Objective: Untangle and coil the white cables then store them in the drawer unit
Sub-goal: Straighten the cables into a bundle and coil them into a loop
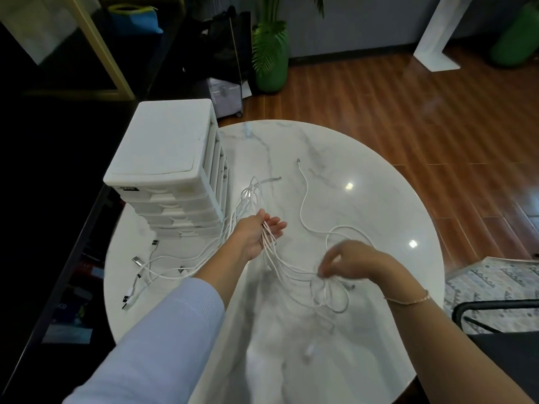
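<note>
Several white cables [291, 268] lie tangled across the round marble table [364, 199]. My left hand [256, 233] is palm up over the table's middle, fingers fairly straight, with a bundle of strands draped across the palm. My right hand [350, 262] hovers lower right and pinches strands at its fingertips above a loose loop [329, 298]. One cable [303, 196] trails off toward the far side. USB plug ends [140, 263] lie spread at the left. The white drawer unit [172, 167] stands at the table's left edge, its drawers shut.
A dark cabinet [43, 199] runs along the left of the table. A black chair [501, 330] stands at the lower right beside a patterned rug [495, 281]. A potted plant [269, 56] and wooden floor [408, 97] lie beyond the table.
</note>
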`<state>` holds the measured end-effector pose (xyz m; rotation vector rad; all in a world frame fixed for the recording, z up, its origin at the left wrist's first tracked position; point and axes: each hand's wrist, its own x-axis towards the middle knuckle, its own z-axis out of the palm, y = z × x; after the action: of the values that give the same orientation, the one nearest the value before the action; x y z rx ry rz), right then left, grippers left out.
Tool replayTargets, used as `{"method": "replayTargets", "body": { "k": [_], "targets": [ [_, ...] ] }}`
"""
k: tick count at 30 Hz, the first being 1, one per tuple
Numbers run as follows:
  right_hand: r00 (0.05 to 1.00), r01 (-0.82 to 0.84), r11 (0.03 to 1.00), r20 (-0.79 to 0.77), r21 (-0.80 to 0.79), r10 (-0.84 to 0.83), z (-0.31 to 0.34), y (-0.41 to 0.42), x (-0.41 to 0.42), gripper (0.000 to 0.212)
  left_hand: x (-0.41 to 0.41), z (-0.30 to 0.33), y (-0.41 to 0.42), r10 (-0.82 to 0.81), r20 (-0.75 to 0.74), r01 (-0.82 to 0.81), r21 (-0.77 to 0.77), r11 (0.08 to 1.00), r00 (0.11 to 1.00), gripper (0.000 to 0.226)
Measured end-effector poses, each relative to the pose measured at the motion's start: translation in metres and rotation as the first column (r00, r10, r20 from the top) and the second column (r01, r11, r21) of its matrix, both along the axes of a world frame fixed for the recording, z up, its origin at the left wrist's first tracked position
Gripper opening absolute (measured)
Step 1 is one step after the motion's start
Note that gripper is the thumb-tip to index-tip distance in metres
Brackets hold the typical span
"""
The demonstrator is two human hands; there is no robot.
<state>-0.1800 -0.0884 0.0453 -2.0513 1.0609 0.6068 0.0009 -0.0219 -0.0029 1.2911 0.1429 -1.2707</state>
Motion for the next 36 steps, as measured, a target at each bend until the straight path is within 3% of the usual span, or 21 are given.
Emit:
{"method": "replayTargets", "body": {
  "k": [1, 3, 6, 8, 14, 16, 18, 22, 23, 24, 26, 27, 31, 32, 34, 36],
  "targets": [
    [0.987, 0.114, 0.986, 0.123, -0.121, -0.099, 0.001, -0.001, 0.012, 0.027, 0.000, -0.001, 0.001, -0.016, -0.001, 0.016, -0.006, 1.000, 1.000, 0.034],
    [0.916, 0.305, 0.939, 0.318, -0.156, -0.245, -0.003, 0.006, 0.037, 0.030, 0.000, -0.003, 0.002, -0.068, -0.003, 0.068, 0.000, 0.998, 0.998, 0.032],
    [0.922, 0.230, 0.973, 0.325, -0.023, -0.211, -0.018, 0.026, 0.064, 0.040, -0.005, -0.004, 0.004, -0.185, 0.004, 0.185, 0.025, 0.982, 0.983, 0.032],
    [0.890, 0.266, 0.957, 0.353, 0.115, -0.290, -0.029, 0.038, 0.072, 0.043, -0.009, -0.004, 0.006, -0.218, 0.004, 0.217, 0.048, 0.975, 0.976, 0.032],
    [0.755, 0.373, 0.850, 0.410, 0.372, -0.511, -0.045, 0.052, 0.070, 0.022, -0.012, -0.006, 0.007, -0.278, 0.119, 0.266, 0.106, 0.958, 0.953, 0.030],
    [0.773, 0.394, 0.877, 0.417, 0.276, -0.478, -0.048, 0.056, 0.069, 0.013, -0.012, -0.007, 0.005, -0.262, 0.165, 0.240, 0.144, 0.960, 0.951, 0.032],
    [0.797, 0.405, 0.902, 0.426, 0.150, -0.428, -0.053, 0.065, 0.069, 0.016, -0.012, -0.009, 0.003, -0.249, 0.199, 0.215, 0.177, 0.960, 0.948, 0.036],
    [0.756, 0.505, 0.862, 0.501, -0.035, -0.422, -0.059, 0.072, 0.063, 0.028, -0.009, -0.012, -0.002, -0.281, 0.265, 0.233, 0.200, 0.952, 0.922, 0.033],
    [0.684, 0.571, 0.820, 0.530, 0.040, -0.502, -0.060, 0.069, 0.061, 0.026, -0.008, -0.011, -0.002, -0.307, 0.280, 0.258, 0.200, 0.945, 0.909, 0.033],
    [0.563, 0.624, 0.745, 0.525, 0.235, -0.638, -0.059, 0.066, 0.060, 0.022, -0.006, -0.010, -0.003, -0.327, 0.293, 0.277, 0.199, 0.940, 0.898, 0.033],
    [0.365, 0.595, 0.528, 0.381, 0.606, -0.849, -0.054, 0.063, 0.060, 0.015, -0.003, -0.008, 0.000, -0.338, 0.298, 0.293, 0.187, 0.938, 0.893, 0.032],
    [0.359, 0.558, 0.479, 0.323, 0.678, -0.876, -0.052, 0.061, 0.060, 0.011, -0.002, -0.010, 0.002, -0.337, 0.291, 0.294, 0.181, 0.938, 0.895, 0.032],
    [0.442, 0.444, 0.480, 0.280, 0.757, -0.852, -0.049, 0.052, 0.056, 0.014, -0.001, -0.014, 0.003, -0.303, 0.280, 0.258, 0.188, 0.948, 0.911, 0.032],
    [0.479, 0.419, 0.502, 0.286, 0.757, -0.830, -0.051, 0.050, 0.052, 0.017, 0.000, -0.013, 0.001, -0.302, 0.297, 0.250, 0.202, 0.947, 0.906, 0.032],
    [0.614, 0.374, 0.639, 0.336, 0.672, -0.714, -0.052, 0.049, 0.042, 0.018, 0.003, -0.011, -0.001, -0.277, 0.324, 0.206, 0.235, 0.950, 0.905, 0.033],
    [0.685, 0.312, 0.744, 0.403, 0.591, -0.607, -0.056, 0.049, 0.029, 0.021, 0.010, -0.014, 0.000, -0.242, 0.348, 0.149, 0.273, 0.950, 0.906, 0.034]
  ]
}}
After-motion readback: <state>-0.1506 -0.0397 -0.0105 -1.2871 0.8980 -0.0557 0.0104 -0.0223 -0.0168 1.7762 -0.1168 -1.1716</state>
